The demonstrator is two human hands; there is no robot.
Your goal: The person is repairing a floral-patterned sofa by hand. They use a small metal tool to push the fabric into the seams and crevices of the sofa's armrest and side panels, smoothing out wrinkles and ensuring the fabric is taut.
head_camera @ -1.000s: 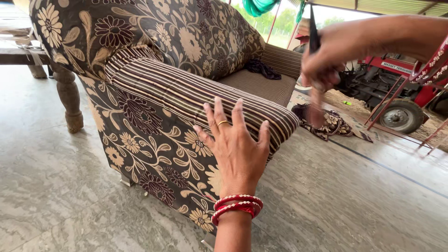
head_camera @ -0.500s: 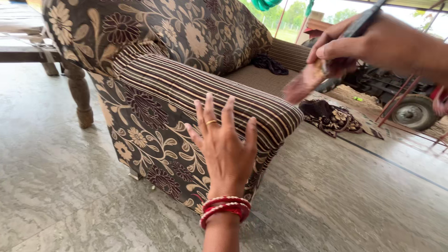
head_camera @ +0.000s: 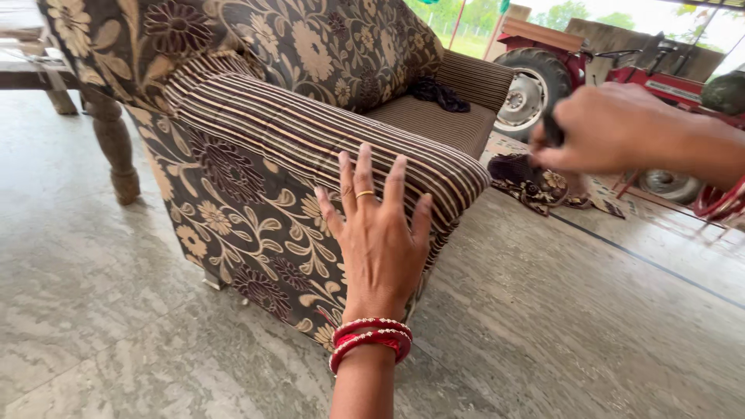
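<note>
Striped brown-and-cream fabric armrest of floral armchair: left hand flat at its front edge, fingers wide. Right hand fingers pinch small dark object. Dark cloth on seat.

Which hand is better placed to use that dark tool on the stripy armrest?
Probably the right hand: it already grips the dark tool, raised beside the striped armrest. The left hand lies flat, fingers spread, against the armrest's front, holding nothing.
</note>
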